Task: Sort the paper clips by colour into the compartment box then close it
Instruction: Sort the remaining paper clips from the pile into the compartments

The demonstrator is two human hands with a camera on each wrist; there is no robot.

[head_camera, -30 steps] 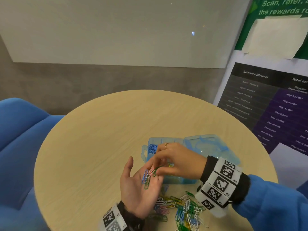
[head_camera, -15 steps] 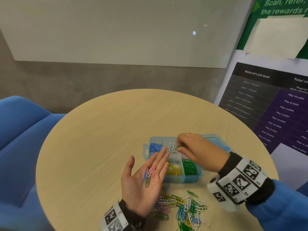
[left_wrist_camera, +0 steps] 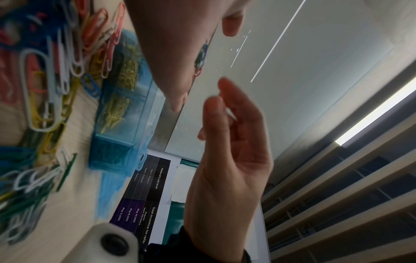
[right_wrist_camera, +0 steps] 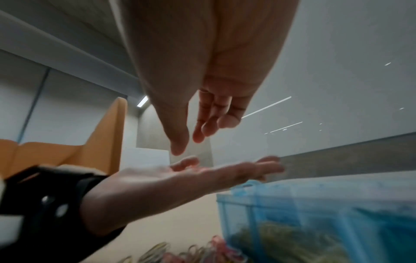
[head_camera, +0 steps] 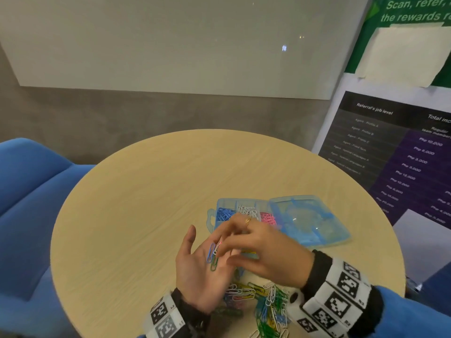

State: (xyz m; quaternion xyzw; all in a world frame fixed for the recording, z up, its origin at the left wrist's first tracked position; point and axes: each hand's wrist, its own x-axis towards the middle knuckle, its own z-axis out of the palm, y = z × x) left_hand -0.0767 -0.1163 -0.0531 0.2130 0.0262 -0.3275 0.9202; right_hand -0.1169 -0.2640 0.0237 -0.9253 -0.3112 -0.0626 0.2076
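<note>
The left hand (head_camera: 200, 269) lies palm up and relaxed, cradling a few paper clips (head_camera: 213, 254). The right hand (head_camera: 258, 250) reaches over it, fingertips closing on a pink clip; whether it has hold yet I cannot tell. Clips are light, springy wire that snags its neighbours, so they are best pinched at one looped end. The compartment box (head_camera: 220, 203) sits open just beyond, and a loose heap (head_camera: 263, 301) lies on the round wooden tabletop (head_camera: 146, 203). A whiteboard (head_camera: 170, 45) hangs behind.

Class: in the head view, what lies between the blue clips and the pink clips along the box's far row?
In the head view, the white clips fill the middle far compartment, between the blue clips and pink clips of the compartment box.
</note>
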